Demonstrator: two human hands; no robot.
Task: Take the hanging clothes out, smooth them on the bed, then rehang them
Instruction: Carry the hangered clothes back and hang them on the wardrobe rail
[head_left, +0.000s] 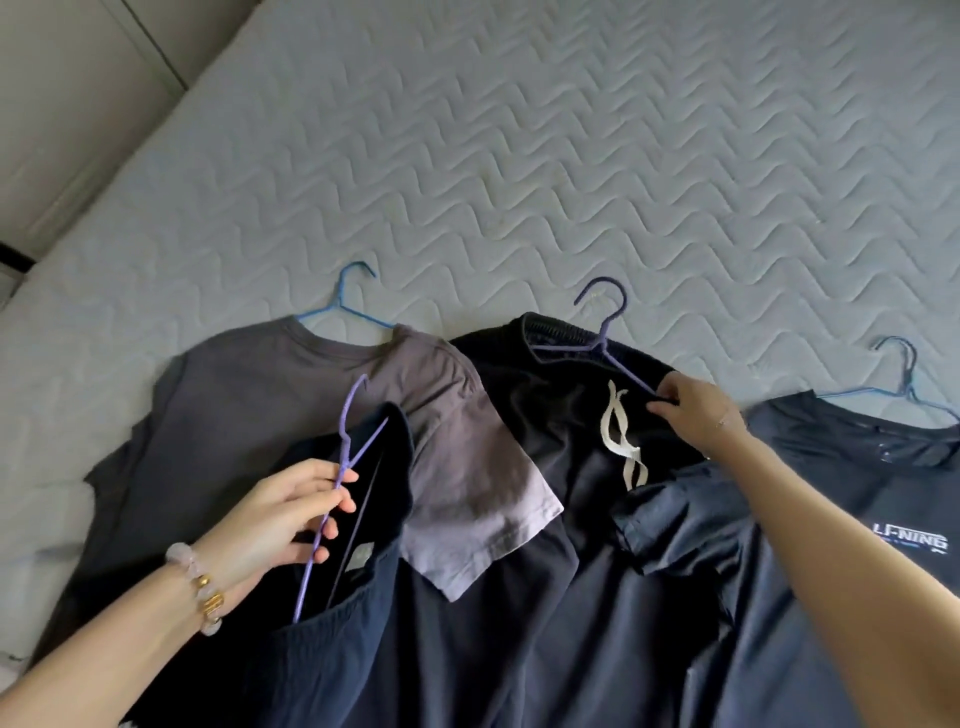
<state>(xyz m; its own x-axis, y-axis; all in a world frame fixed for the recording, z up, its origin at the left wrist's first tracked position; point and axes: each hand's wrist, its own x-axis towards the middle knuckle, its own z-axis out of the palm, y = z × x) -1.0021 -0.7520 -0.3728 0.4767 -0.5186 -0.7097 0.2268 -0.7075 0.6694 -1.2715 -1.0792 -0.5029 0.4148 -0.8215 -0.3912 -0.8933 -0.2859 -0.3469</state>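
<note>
– While four garments lie side by side on the quilted mattress, which hand has what?
– The left hand, a beaded bracelet at its wrist, curls its fingers round the lilac hanger just below the neck. The hanger's lower arm sits inside the navy garment nearest the camera.
– And the right?
– The right hand reaches across, fingertips pinched on the end of the dark purple hanger, which is tucked into the waistband of the black drawstring bottoms. Their white drawstring lies loose on the front, just beside the hand.
– The rest?
– A grey T-shirt on a blue hanger lies at left, one sleeve overlapping the black bottoms. At right lies a dark T-shirt printed LI-NING, on a second blue hanger
</note>
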